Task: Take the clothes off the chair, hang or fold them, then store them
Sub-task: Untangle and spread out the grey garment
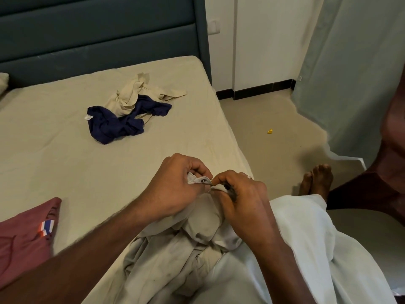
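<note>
1. My left hand (175, 185) and right hand (241, 200) both pinch one crumpled grey buttoned garment (186, 249) at the bed's edge.
2. Three more: beige crumpled garment (131, 93), navy garment (114, 126), maroon shirt (24, 233).
3. Beige-sheeted bed (65, 161), teal padded headboard (98, 34), tiled floor (274, 150).

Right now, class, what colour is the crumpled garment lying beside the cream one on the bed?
Navy blue garment, head view.

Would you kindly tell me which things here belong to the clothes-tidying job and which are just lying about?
Job: grey garment pinched by left hand and right hand; navy garment; cream garment; maroon garment; chair.
Lying about: yellow scrap on floor; curtain.
</note>
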